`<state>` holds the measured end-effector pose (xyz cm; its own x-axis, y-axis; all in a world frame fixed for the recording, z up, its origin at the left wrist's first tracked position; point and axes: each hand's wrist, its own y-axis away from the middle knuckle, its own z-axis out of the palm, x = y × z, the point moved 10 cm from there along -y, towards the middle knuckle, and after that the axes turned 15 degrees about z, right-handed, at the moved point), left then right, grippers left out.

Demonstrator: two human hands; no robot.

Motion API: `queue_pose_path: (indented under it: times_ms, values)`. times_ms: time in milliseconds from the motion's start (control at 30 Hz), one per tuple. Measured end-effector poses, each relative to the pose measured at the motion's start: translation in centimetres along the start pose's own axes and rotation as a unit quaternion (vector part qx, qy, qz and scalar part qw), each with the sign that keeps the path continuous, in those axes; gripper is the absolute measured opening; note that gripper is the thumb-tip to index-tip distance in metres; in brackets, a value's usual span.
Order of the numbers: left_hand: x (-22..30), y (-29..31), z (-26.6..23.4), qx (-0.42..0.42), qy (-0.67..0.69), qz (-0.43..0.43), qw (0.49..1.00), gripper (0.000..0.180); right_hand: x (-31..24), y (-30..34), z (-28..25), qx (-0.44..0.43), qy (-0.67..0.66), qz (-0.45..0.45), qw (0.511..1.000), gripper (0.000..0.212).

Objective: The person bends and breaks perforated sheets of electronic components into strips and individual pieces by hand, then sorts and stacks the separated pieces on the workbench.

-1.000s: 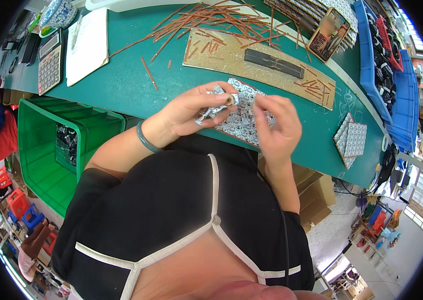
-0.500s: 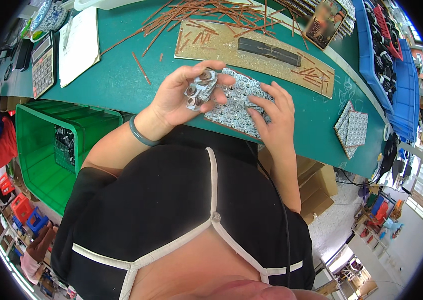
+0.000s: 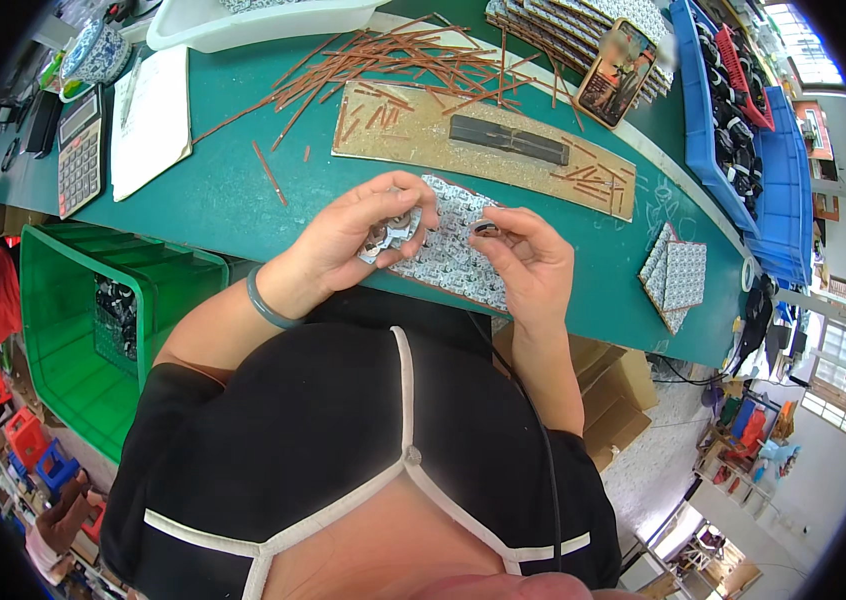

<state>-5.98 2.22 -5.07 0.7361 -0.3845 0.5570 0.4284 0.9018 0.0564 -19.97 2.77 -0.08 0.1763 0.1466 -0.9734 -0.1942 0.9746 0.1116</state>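
Note:
My left hand [image 3: 358, 228] is curled around several small silvery metal pieces [image 3: 390, 236], which show between the thumb and fingers. My right hand [image 3: 535, 262] pinches a small dark, shiny piece [image 3: 485, 229] between thumb and fingertips. Between and beneath both hands lies a flat panel [image 3: 455, 262] covered in rows of small silvery pieces, with a reddish-brown edge. The right fingertips are over the panel's right part. Exactly what kind of part the pieces are is too small to tell.
A gold board [image 3: 398, 140] bearing brown strips and a dark bar [image 3: 508, 140] lies beyond the panel. Loose brown strips [image 3: 383, 72] are heaped farther back. A phone [image 3: 615, 78] leans at the panel stack. Smaller panels [image 3: 681, 275] lie right; a green crate [image 3: 73, 350] stands left.
My right hand has lifted from the panel and now pinches a small piece. The left hand has closed more around its pieces. The whole view has shifted slightly.

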Motion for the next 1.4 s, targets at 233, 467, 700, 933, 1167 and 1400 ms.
queue_pose_path:
  times_ms: [233,467,700,933,1167,1400]
  values:
    - [-0.2,0.9,1.1,-0.014,-0.236,-0.024,0.971,0.026,-1.2,-0.2,2.8,-0.005,0.150,0.028,0.988,0.029]
    - [-0.8,0.4,-0.2,0.044,0.064,-0.033,0.996,0.022,-2.2,0.1,1.9,0.040,0.359,-0.043,0.932,0.027]
    - [-0.4,-0.1,-0.2,0.007,0.115,-0.011,0.993,0.024,-1.2,1.7,2.5,0.124,0.580,-0.146,0.792,0.025]
    - [0.4,-0.1,-0.2,-0.008,0.060,0.019,0.998,0.029,0.2,0.9,0.4,0.060,0.248,-0.019,0.967,0.019]
    - [-0.3,0.4,-0.5,0.024,-0.069,-0.018,0.997,0.029,-0.4,0.7,1.1,0.032,0.087,-0.032,0.995,0.022]
    - [-0.9,0.8,-0.4,0.024,-0.129,-0.045,0.990,0.032,-1.6,0.8,2.0,0.026,0.098,-0.094,0.990,0.019]
